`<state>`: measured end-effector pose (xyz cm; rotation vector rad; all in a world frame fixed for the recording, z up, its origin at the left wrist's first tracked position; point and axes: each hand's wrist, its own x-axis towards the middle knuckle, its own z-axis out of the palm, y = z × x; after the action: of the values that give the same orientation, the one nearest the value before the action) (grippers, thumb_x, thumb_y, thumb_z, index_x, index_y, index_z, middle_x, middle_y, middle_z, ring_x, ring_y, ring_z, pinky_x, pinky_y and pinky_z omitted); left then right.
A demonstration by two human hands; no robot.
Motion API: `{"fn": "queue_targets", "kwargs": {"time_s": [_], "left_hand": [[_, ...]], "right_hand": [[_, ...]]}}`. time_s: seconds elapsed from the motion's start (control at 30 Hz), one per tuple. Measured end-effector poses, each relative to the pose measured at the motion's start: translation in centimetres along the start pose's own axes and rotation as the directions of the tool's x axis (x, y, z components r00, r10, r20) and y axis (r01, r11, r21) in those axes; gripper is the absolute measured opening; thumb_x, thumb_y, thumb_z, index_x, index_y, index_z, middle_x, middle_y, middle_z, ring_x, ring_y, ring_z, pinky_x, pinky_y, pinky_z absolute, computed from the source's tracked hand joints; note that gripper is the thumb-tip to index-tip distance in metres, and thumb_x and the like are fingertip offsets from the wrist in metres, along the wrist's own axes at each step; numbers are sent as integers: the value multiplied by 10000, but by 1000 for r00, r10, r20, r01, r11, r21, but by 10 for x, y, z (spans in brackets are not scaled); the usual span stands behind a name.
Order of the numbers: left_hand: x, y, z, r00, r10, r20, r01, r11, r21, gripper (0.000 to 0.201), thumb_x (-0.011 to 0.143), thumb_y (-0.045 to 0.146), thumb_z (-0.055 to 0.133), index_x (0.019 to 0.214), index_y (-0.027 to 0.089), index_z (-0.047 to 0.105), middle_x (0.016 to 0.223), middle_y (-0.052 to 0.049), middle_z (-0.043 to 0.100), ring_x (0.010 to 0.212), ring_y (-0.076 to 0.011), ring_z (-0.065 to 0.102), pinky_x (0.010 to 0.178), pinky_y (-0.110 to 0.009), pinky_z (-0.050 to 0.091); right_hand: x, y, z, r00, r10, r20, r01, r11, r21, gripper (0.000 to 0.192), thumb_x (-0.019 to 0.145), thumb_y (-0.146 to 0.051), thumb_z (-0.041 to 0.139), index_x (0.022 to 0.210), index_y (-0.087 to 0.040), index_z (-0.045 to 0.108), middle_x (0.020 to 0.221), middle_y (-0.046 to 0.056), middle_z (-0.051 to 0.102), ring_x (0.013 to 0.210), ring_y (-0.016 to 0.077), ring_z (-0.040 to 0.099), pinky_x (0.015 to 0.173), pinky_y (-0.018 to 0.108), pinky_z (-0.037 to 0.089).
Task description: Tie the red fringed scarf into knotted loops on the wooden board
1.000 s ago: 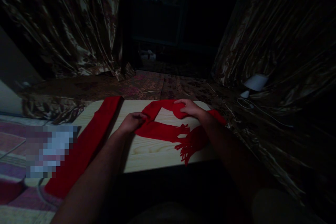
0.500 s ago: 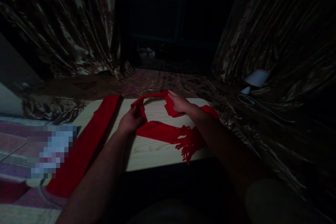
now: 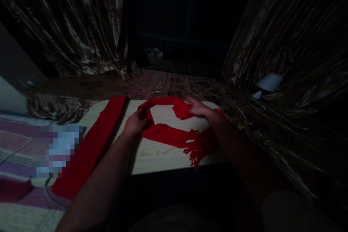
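The red scarf (image 3: 168,136) lay looped on the pale wooden counter (image 3: 152,157), and both bare hands were on it. The left hand (image 3: 136,122) had its grip closed on a fold at the near-left bend of the loop, fingers curled around the bunched cloth. The right hand (image 3: 198,107) lay flatter on the far-right bend, fingers spread over the fabric and pressing it to the counter; whether it actually pinched the cloth could not be told in the dim light. Between the two grips the scarf arched away from the person and back, and below the left grip a band ran across toward the right forearm, ending in a fringe (image 3: 194,148) that reached the near edge of the counter. The scarf looked soft, light and limp, likely to sag and slide wherever it was not held, so a hold on the folded bends seemed steadier than one on the loose fringe. Left of the left grip, a second long strip of red cloth (image 3: 92,145) ran off the counter, apart from the looped one. Shiny patterned curtains (image 3: 67,25) hung behind.
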<state>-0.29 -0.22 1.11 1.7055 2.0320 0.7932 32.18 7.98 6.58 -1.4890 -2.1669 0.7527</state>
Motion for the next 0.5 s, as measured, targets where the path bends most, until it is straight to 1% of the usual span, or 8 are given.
{"fn": "queue_targets", "kwargs": {"time_s": [0.07,0.1,0.2,0.27,0.3,0.37,0.4,0.5], "left_hand": [[1,-2,2,1000,9,-12,-9,1000,0,782,811,364,673,1522,139,439,1392,-180,604,1250,-333,602,1008,-388,471],[2,-4,3,1000,13,-17,-13,1000,0,772,812,370,672,1516,145,450,1386,-174,611,1249,-332,602,1009,-389,470],[2,-5,4,999,26,-19,-26,1000,2,712,822,390,663,1481,170,507,1390,-153,613,1254,-329,599,1015,-383,469],[2,-5,4,999,42,-6,-42,999,6,653,831,395,651,1443,190,556,1385,-137,620,1251,-324,603,1021,-379,468],[1,-4,3,999,50,4,-50,999,7,630,836,394,644,1428,192,573,1381,-135,624,1248,-322,605,1025,-379,466],[1,-4,3,999,45,17,-45,999,7,627,839,393,640,1425,180,576,1377,-145,624,1243,-325,609,1028,-386,464],[1,-4,3,999,33,14,-33,999,0,642,838,396,642,1434,170,565,1374,-153,624,1238,-326,612,1020,-387,468],[5,-10,5,999,-17,-43,15,998,-53,692,829,415,653,1457,152,531,1356,-177,632,1219,-324,625,984,-376,485]], "right_hand": [[-10,11,-8,997,-7,83,19,989,-150,902,630,-49,763,1478,-173,480,1478,159,535,1269,271,588,1046,316,471],[-16,17,-11,993,-16,115,41,975,-217,906,612,-42,766,1465,-193,503,1452,134,567,1262,271,592,1053,308,461],[-30,28,-13,993,-38,109,73,939,-335,876,656,-100,767,1474,-253,495,1440,85,587,1253,256,595,1045,296,451],[-33,30,-11,999,-16,44,32,917,-396,655,748,-184,738,1383,-248,592,1380,86,635,1225,260,611,1020,305,456],[-32,29,-11,1000,13,11,-7,910,-416,509,785,-211,715,1290,-232,660,1315,90,676,1184,263,632,990,304,468],[-29,24,-11,994,103,-28,-106,914,-393,270,829,-228,669,1087,-193,740,1143,98,746,1044,254,683,886,282,502],[-26,21,-13,987,157,-42,-162,928,-337,212,845,-223,643,1024,-178,747,1059,96,763,956,237,700,817,265,515],[-17,12,-23,949,285,-133,-297,951,-81,207,875,-189,577,1010,-155,730,905,73,768,733,174,693,648,221,509]]}}
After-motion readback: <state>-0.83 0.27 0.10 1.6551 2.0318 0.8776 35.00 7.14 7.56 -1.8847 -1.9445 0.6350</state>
